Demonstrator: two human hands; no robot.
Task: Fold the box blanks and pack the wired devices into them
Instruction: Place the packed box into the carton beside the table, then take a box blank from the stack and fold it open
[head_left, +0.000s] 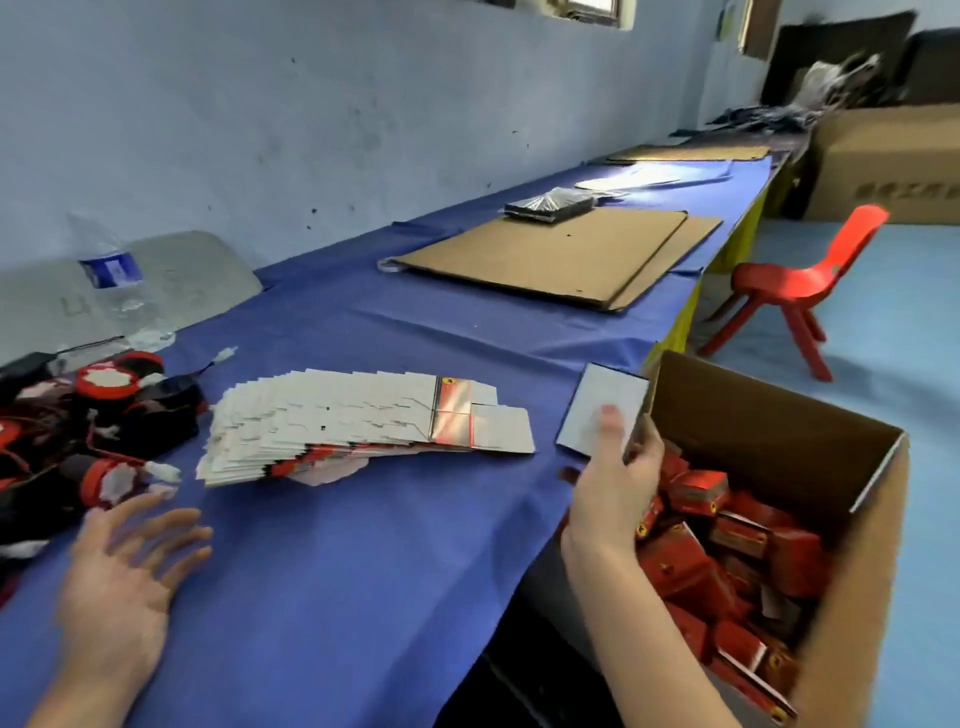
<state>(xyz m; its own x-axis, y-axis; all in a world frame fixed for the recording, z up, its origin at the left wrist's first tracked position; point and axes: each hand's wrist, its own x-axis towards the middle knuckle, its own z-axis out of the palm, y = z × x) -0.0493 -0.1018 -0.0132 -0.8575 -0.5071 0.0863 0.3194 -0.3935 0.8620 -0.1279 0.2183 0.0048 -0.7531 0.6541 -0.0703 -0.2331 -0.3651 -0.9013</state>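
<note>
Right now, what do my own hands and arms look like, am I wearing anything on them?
Both are bare. The left hand and right hand show no gloves, rings or watch, and both forearms are uncovered with no sleeve in view. The image is slightly blurred, so fine details like nails cannot be judged.

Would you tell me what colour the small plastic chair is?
The chair is red, clearest in the head view.

Fanned stack of flat box blanks, grey-white with red-and-black printed edges, lying on the blue-covered table left of centre. Heap of black-and-red wired devices tangled at the table's left edge, just beside the stack. Folded red boxes piled loosely inside the open brown carton off the table's right edge.
</note>
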